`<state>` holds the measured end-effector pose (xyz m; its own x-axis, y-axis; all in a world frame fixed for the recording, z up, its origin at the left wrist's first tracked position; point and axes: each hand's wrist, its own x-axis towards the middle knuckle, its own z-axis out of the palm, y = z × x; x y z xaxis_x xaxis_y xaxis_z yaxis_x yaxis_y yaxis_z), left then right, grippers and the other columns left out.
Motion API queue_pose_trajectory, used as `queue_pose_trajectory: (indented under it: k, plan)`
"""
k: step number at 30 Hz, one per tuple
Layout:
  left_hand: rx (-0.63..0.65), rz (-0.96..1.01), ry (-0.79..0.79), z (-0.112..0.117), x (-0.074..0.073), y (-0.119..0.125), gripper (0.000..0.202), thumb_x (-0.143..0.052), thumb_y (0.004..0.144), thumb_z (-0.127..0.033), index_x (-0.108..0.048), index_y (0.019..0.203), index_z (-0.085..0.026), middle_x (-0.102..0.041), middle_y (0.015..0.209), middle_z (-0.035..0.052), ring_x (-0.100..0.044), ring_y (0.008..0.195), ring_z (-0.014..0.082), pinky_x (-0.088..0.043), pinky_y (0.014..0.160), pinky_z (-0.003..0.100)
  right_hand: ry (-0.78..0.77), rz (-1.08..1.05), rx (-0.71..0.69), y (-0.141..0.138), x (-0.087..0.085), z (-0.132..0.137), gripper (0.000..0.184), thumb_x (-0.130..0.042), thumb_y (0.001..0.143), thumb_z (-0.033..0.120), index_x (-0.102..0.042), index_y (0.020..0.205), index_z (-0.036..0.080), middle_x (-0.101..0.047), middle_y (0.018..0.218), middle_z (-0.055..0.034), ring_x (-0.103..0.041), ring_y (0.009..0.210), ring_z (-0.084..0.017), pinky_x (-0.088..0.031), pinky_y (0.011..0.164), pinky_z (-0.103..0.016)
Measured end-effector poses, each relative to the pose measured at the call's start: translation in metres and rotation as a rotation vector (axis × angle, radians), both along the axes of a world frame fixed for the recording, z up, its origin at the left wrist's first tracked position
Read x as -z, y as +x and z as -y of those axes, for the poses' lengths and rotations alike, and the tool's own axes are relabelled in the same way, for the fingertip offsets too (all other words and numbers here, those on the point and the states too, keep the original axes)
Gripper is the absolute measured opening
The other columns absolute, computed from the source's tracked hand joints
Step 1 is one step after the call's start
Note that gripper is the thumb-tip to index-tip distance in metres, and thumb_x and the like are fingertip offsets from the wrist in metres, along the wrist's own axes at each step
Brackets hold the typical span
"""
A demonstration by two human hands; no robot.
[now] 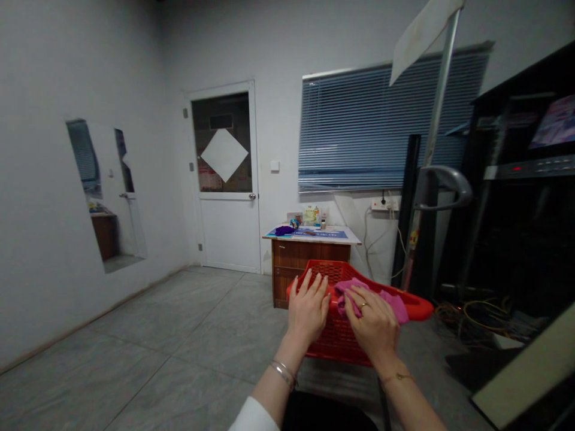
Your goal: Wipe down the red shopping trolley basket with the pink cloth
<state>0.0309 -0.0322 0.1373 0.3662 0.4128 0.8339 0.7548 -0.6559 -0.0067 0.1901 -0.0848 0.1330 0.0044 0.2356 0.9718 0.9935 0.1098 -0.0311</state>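
Note:
A red plastic basket [415, 308] is held tilted in front of me, above the grey tiled floor. My left hand [308, 308] lies on its near rim with the fingers stretched out flat. My right hand [375, 323] presses a pink cloth [398, 304] against the same rim, fingers curled over the fabric. The cloth drapes over the rim and partly into the basket. Bracelets show on both wrists and a ring on the right hand.
A wooden desk [309, 251] with a purple cloth [284, 230] and small bottles stands behind the basket under a window with blue blinds [381, 126]. A white door [227, 179] is at the back. Dark equipment [521, 197] and floor cables [476, 317] fill the right.

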Motion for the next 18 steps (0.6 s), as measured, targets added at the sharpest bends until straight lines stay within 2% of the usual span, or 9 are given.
queue_pose_trajectory:
  k: [5, 8, 11, 15, 18]
  plan:
    - [0.023, 0.015, -0.010, 0.002, -0.002, 0.000, 0.039, -0.044, 0.098, -0.029, -0.050, 0.137, -0.027, -0.055, 0.140, 0.0008, -0.034, 0.141, 0.0238, -0.028, 0.115, 0.052, 0.019, -0.110, 0.058, 0.056, 0.007, 0.006, 0.026, -0.053, 0.089, 0.034, -0.072, 0.098, 0.020, -0.073, 0.101, -0.0059, -0.066, 0.091, -0.018, -0.047, 0.086, -0.032]
    - [0.027, 0.025, -0.016, 0.003, -0.002, 0.001, 0.038, -0.044, 0.098, -0.030, -0.051, 0.136, -0.029, -0.055, 0.140, -0.0004, -0.033, 0.141, 0.0237, -0.027, 0.115, 0.052, 0.032, -0.154, 0.139, 0.067, 0.008, 0.007, 0.026, -0.053, 0.089, 0.034, -0.072, 0.096, 0.018, -0.073, 0.099, -0.0067, -0.065, 0.091, -0.019, -0.047, 0.085, -0.032]
    - [0.019, 0.025, -0.019, 0.004, -0.002, 0.002, 0.039, -0.043, 0.099, -0.029, -0.051, 0.136, -0.029, -0.054, 0.141, -0.0005, -0.033, 0.141, 0.0239, -0.026, 0.115, 0.053, 0.041, -0.142, 0.166, 0.045, 0.007, 0.005, 0.024, -0.054, 0.088, 0.031, -0.072, 0.095, 0.018, -0.072, 0.102, -0.0069, -0.064, 0.094, -0.020, -0.046, 0.088, -0.033]
    - [0.007, 0.020, -0.009, 0.004, -0.002, 0.002, 0.039, -0.043, 0.098, -0.028, -0.051, 0.136, -0.029, -0.055, 0.140, 0.0004, -0.035, 0.140, 0.0240, -0.029, 0.114, 0.053, 0.038, -0.044, 0.039, -0.002, 0.003, -0.001, 0.022, -0.054, 0.088, 0.028, -0.072, 0.097, 0.020, -0.072, 0.103, -0.0058, -0.063, 0.100, -0.020, -0.045, 0.095, -0.035]
    - [-0.005, 0.006, 0.003, 0.003, -0.001, 0.000, 0.038, -0.044, 0.098, -0.028, -0.052, 0.135, -0.029, -0.056, 0.139, 0.0007, -0.036, 0.140, 0.0237, -0.030, 0.113, 0.052, 0.021, -0.007, -0.019, -0.012, 0.001, -0.002, 0.021, -0.055, 0.088, 0.027, -0.072, 0.100, 0.022, -0.072, 0.105, -0.0046, -0.063, 0.103, -0.018, -0.044, 0.096, -0.034]
